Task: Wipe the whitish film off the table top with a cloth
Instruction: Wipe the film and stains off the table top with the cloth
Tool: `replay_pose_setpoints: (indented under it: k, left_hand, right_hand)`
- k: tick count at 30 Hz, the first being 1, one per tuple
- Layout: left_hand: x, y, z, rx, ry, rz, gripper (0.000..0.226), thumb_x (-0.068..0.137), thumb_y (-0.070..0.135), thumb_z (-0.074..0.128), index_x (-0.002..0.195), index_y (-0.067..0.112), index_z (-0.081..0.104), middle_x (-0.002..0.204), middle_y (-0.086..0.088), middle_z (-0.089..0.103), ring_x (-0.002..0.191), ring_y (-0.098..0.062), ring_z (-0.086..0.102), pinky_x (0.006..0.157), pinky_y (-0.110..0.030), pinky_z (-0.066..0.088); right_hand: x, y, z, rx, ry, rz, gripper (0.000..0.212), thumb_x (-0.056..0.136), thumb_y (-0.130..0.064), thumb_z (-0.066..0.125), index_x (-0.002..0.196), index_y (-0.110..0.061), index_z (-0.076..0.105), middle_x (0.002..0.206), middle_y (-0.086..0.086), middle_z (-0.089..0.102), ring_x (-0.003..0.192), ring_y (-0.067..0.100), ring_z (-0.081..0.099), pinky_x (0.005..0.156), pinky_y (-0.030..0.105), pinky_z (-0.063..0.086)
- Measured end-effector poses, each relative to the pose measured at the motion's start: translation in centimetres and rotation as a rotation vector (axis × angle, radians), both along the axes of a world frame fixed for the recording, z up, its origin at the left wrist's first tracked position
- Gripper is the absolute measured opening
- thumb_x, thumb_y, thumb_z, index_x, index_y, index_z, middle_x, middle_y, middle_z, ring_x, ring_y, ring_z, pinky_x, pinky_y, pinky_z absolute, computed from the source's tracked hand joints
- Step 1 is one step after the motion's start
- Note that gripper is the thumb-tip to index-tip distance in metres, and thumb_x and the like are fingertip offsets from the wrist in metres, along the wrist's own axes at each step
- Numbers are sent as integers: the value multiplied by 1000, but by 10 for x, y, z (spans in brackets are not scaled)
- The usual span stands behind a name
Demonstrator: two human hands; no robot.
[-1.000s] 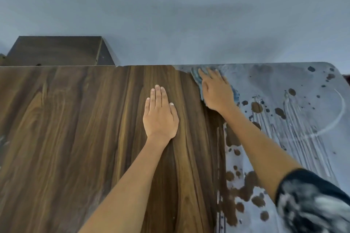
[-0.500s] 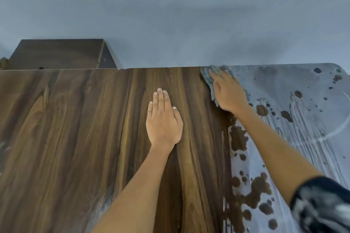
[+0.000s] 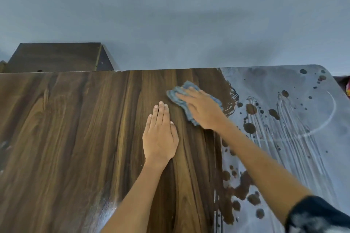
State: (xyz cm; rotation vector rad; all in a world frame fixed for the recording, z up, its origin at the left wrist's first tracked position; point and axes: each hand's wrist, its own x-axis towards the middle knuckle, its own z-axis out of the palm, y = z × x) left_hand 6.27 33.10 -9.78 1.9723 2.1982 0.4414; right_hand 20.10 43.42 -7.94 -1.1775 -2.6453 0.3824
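From the head camera we look down on a wooden table top [image 3: 72, 138] that runs to a grey wall [image 3: 170, 15]. Our left hand [image 3: 160, 134] lies flat on the bare wood, fingers straight and together, palm down, grasping nothing. Just beside it, further toward the wall, our right hand [image 3: 202, 109] presses a blue cloth [image 3: 179, 98] onto the wood; the fingers lie stretched over the cloth, pointing left, and the crumpled fabric shows past the fingertips and along the near edge of the palm. The cloth sits on the dark, clean part of the top, left of the boundary where the whitish film [image 3: 295, 119] begins.

That film covers the right part of the table up to its rounded far corner. It is broken by round dark spots [image 3: 251, 108] where the wood shows through, by long streaks running toward us, and by a pale curved arc. Thin looping scribble marks [image 3: 232, 100] edge the film just right of our right wrist. A small pale smear [image 3: 108, 212] lies by our left forearm.

A dark patterned sleeve [image 3: 318, 217] covers our right upper arm. Behind the table's far left edge stands a dark wooden box [image 3: 56, 56] against the wall.
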Motion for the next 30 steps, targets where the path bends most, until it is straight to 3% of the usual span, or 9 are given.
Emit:
replay_pose_setpoints:
  k: [2, 6, 8, 11, 15, 18, 23, 26, 30]
  left_hand:
    - [0, -10, -1, -6, 6, -3, 63, 90, 37, 1, 147, 12, 13, 155, -3, 13, 143, -15, 9, 115, -28, 4]
    - [-2, -24, -2, -21, 14, -22, 65, 89, 38, -2, 146, 11, 14, 155, -4, 15, 143, -16, 10, 115, -29, 5]
    - [-4, -30, -3, -17, 16, -23, 64, 90, 37, 1, 146, 10, 16, 155, -5, 17, 143, -16, 13, 115, -29, 6]
    - [-4, -40, -4, -19, 24, -32, 61, 92, 34, 5, 145, 8, 20, 154, -6, 20, 142, -17, 16, 114, -29, 7]
    - [-7, -56, -6, -6, 58, -39, 56, 94, 30, 15, 142, 6, 29, 149, -9, 31, 138, -20, 27, 111, -35, 14]
    - [-9, -69, -10, -10, 48, -47, 54, 95, 31, 15, 144, 7, 24, 151, -6, 26, 139, -15, 17, 112, -34, 12]
    - [-11, -91, -10, -20, 54, -27, 53, 96, 31, 18, 142, 7, 29, 149, -6, 31, 137, -16, 20, 111, -36, 17]
    - [-12, -102, -8, -24, 52, -33, 52, 95, 30, 21, 141, 7, 31, 148, -6, 33, 137, -16, 23, 110, -36, 20]
    - [-16, -120, -5, -21, 30, -34, 52, 92, 26, 26, 137, 5, 40, 143, -6, 42, 133, -17, 37, 108, -38, 25]
  right_hand:
    - [32, 10, 2, 15, 7, -214, 43, 96, -16, 34, 138, -21, 41, 146, -2, 37, 133, 21, 35, 111, 44, 29]
    - [39, 40, 3, -41, -108, -541, 44, 100, -19, 27, 144, -20, 28, 154, 4, 22, 140, 29, 19, 115, 43, 14]
    - [17, 26, 5, -26, -100, -508, 44, 99, -18, 30, 143, -20, 30, 153, 3, 24, 139, 26, 22, 115, 43, 13]
    - [3, -43, 6, -51, -16, -274, 44, 96, -15, 35, 138, -25, 38, 149, -6, 30, 138, 17, 24, 113, 32, 8]
    - [47, -148, 4, -142, -28, -31, 42, 99, -36, 19, 139, -36, 29, 150, -18, 18, 141, 4, 6, 114, 24, -4]
    - [86, -141, 3, -98, -63, -187, 44, 98, -45, 11, 138, -35, 28, 149, -14, 20, 141, 10, 11, 115, 34, 5]
    - [43, -85, 1, -82, -95, -647, 41, 100, -26, 28, 142, -28, 30, 152, -4, 22, 142, 21, 14, 115, 37, 4]
    - [1, -102, 0, -82, -75, -555, 42, 100, -25, 29, 142, -28, 30, 153, -5, 19, 142, 22, 15, 115, 37, 3]
    - [-20, -165, -6, -113, -46, -336, 48, 95, -34, 15, 139, -31, 34, 151, -8, 26, 140, 17, 14, 114, 36, 6]
